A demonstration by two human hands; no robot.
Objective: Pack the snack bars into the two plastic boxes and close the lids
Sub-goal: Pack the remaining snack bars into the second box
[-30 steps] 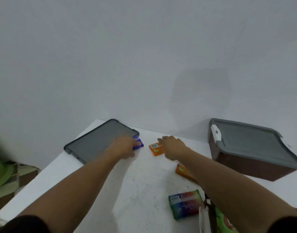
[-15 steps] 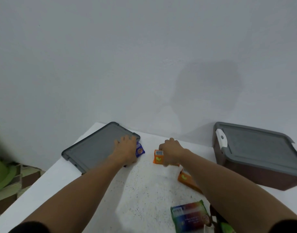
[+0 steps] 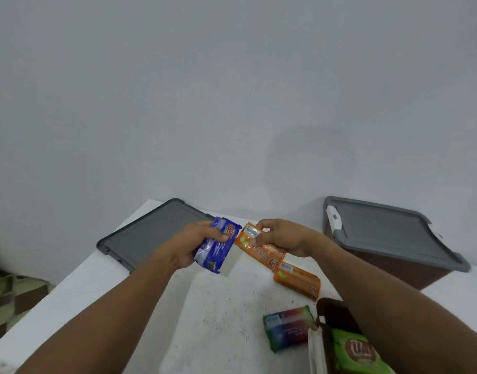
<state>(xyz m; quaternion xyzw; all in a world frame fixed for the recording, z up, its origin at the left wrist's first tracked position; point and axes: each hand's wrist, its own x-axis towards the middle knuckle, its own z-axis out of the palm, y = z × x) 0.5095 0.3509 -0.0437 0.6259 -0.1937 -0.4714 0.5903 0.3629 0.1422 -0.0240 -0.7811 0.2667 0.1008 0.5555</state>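
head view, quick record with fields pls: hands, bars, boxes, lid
left hand: grips the blue bar
right hand: pinches the held orange bar near one end
on table: second orange bar, multicolour pack
open box: near right, partly hidden by the right arm, green pack inside
closed box: far right, grey lid on
loose lid: grey, flat on the table, far left
packed so far: one pack visible in a box; four bars outside
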